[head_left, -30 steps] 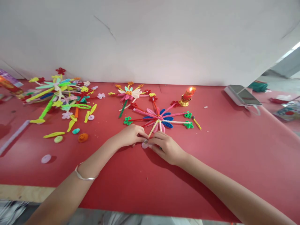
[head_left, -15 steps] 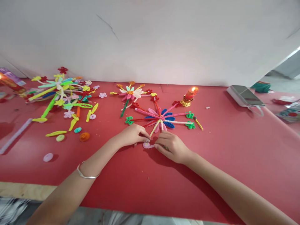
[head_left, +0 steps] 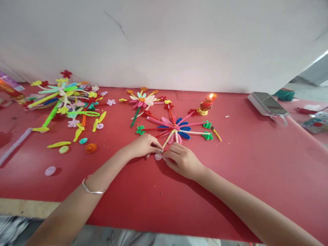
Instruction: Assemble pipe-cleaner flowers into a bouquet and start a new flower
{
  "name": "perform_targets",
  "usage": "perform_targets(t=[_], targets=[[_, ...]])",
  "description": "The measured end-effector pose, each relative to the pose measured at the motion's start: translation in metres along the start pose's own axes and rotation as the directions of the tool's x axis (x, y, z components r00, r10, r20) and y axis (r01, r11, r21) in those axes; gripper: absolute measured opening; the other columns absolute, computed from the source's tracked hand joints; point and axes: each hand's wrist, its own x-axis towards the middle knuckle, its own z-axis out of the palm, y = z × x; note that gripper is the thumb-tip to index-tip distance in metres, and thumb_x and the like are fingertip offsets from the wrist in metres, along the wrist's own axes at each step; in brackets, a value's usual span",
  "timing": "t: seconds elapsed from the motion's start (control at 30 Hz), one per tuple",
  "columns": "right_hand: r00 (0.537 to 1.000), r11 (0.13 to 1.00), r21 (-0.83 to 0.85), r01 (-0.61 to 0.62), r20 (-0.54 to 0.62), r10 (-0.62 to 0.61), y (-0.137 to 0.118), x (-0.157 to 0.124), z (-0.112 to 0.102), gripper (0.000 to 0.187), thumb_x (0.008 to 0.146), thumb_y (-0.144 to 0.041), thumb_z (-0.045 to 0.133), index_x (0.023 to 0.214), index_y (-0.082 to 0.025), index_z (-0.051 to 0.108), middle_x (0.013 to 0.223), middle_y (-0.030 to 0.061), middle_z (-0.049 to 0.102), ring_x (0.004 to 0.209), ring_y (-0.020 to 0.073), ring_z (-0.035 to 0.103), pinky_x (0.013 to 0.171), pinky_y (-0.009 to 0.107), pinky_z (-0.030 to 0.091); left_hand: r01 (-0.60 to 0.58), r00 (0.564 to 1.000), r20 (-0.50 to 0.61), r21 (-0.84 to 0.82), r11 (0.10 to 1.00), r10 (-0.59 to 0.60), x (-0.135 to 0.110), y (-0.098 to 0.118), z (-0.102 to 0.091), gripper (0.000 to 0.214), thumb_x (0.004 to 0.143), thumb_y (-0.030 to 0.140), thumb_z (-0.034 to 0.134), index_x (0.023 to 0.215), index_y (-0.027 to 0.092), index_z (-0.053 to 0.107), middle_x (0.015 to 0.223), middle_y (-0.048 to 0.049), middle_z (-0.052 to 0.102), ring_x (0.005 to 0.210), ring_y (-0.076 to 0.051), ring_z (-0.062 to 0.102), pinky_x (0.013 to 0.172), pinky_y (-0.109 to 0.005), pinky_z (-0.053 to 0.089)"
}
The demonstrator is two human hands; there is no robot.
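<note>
A small coil of pale pink pipe cleaner (head_left: 158,157) lies under my fingertips on the red table. My left hand (head_left: 147,146) pinches it from the left with thumb and forefinger. From the right, my right hand (head_left: 183,160) is closed on the coil's short loose end, most of which its fingers hide. Just beyond both hands spreads a large pipe-cleaner flower (head_left: 175,127) with pink and blue petals. Its stems carry small green flowers (head_left: 207,136) at the right, and a cream stem (head_left: 168,139) runs down towards my fingers.
A lit red candle (head_left: 208,102) in a gold holder stands behind the flower, near the white wall. Pipe-cleaner flowers (head_left: 61,92) are heaped at left, with loose coils (head_left: 91,148) in front. A burnt yellow stick (head_left: 216,134) and a white device (head_left: 268,104) lie at right.
My right hand has come slightly left, closer to my left hand, and the coil's loose tail now shows shorter between them. The whole view has shifted a little.
</note>
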Motion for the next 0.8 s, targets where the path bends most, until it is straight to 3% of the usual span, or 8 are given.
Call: perform_targets(t=[0.43, 0.67, 0.8], targets=[[0.998, 0.998, -0.063, 0.004, 0.066, 0.000, -0.0060, 0.0060, 0.0008, 0.020, 0.087, -0.013, 0.040, 0.078, -0.015, 0.058, 0.068, 0.0049, 0.049, 0.064, 0.0164, 0.040, 0.058, 0.028, 0.034, -0.049, 0.999, -0.004, -0.027, 0.998, 0.049, 0.0011, 0.0004, 0.0007, 0.016, 0.076, 0.022, 0.058, 0.081, 0.013, 0.070, 0.077, -0.0024, 0.065, 0.037, -0.005, 0.050, 0.038, -0.017, 0.041], [0.990, 0.991, 0.099, -0.091, 0.120, 0.079, -0.0062, 0.0076, -0.0003, 0.018, 0.089, -0.016, 0.040, 0.081, -0.016, 0.057, 0.075, 0.0070, 0.056, 0.070, 0.0168, 0.048, 0.064, 0.028, 0.039, -0.043, 0.999, -0.017, -0.022, 0.999, 0.043, 0.0007, -0.0017, 0.0021, 0.016, 0.076, 0.021, 0.058, 0.083, 0.015, 0.071, 0.077, -0.0013, 0.064, 0.037, -0.004, 0.049, 0.037, -0.015, 0.040], [0.980, 0.976, 0.179, -0.124, 0.175, 0.093, -0.0053, 0.0071, -0.0035, 0.028, 0.092, -0.019, 0.036, 0.072, -0.017, 0.054, 0.069, 0.0051, 0.055, 0.065, 0.0151, 0.048, 0.062, 0.027, 0.038, -0.026, 0.999, -0.020, -0.017, 1.000, 0.025, 0.0002, 0.0006, 0.0012, 0.016, 0.076, 0.022, 0.059, 0.082, 0.014, 0.071, 0.078, -0.0021, 0.065, 0.037, -0.004, 0.049, 0.036, -0.015, 0.040]])
